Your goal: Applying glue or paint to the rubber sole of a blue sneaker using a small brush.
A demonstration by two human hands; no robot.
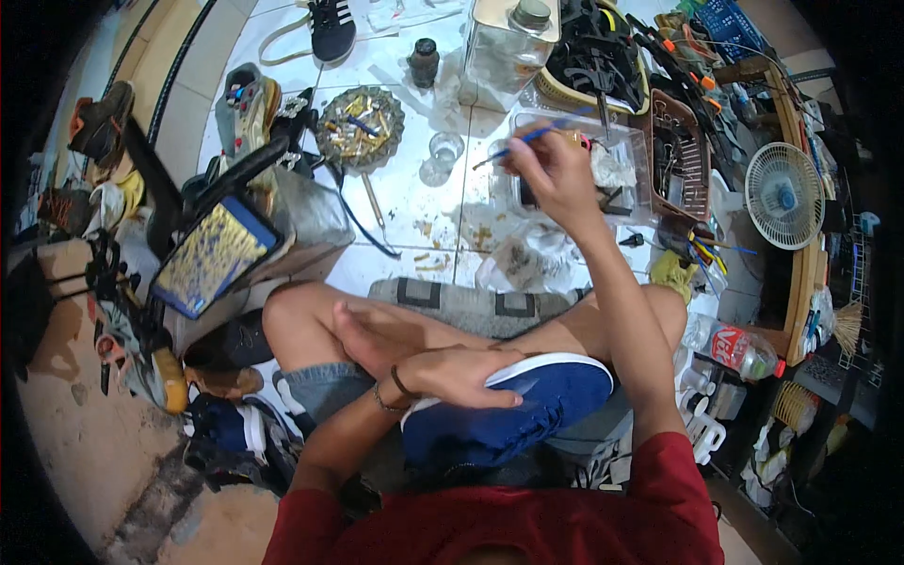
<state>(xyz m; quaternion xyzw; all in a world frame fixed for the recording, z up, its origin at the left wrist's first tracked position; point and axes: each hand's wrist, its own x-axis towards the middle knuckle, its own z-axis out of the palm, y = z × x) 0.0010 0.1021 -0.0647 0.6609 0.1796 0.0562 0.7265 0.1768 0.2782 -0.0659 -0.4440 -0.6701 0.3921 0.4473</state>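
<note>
Navy and white, the shoe (480, 431) lies across the person's lap (330, 379) at five o'clock from the middle of the view, clasped by the left hand (457, 379) with its thumb over the upper, while the right hand (557, 184), at half past one, pinches a thin blue brush (524, 139). A slackened left grip could let the shoe roll, and any wetness on the brush tip could smear the white sole (556, 362). A careless right wrist could also tip the small glass (446, 149) at twelve o'clock.
</note>
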